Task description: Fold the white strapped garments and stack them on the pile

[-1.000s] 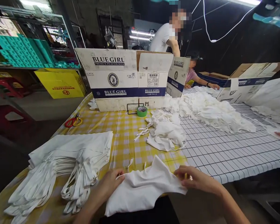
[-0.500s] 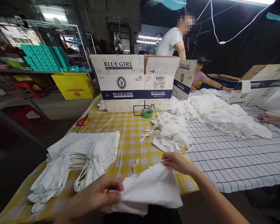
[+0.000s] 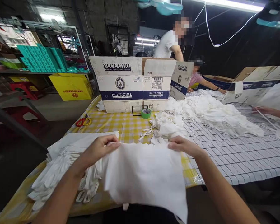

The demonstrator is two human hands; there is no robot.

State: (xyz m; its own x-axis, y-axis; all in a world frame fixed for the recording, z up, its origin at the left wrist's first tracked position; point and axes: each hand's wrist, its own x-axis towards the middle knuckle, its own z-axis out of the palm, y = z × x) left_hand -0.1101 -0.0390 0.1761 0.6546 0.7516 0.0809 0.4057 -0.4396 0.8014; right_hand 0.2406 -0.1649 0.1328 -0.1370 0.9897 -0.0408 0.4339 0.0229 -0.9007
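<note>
The white panel (image 3: pixel 147 174) is soft matt cloth, smooth with faint creases. The folded stack (image 3: pixel 67 141) looks like similar dull white fabric, its straps (image 3: pixel 90 186) narrow and flat; the loose pile (image 3: pixel 224 116) is crumpled cloth. The yellow checked cover (image 3: pixel 128 124) is smooth and plastic-looking — glossiest at its near right corner — while the white gridded cover (image 3: pixel 214 155) looks flatter. The big carton (image 3: pixel 120 76) is matt cardboard, scuffed, with raw brown board inside. The tape roll (image 3: pixel 146 115) looks smooth, the stool (image 3: pixel 25 86) shiny plastic, the back wall (image 3: pixel 95 28) rough.
</note>
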